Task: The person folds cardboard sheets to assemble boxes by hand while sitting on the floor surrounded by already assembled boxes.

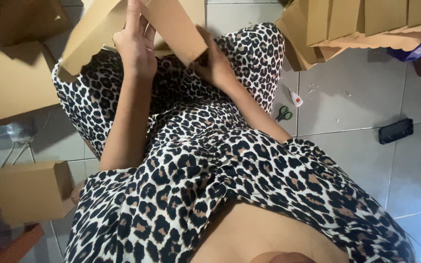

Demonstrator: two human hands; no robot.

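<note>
Left hand [135, 44] flat against brown cardboard box [137, 24] over lap, fingers spread; right hand [213, 63] gripping box's lower corner. Tip imo: crease flaps squarely. Green scissors [283, 114] on floor near knee.

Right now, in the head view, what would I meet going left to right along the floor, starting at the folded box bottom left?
Folded box → leopard-print lap → scissors → black phone.
</note>
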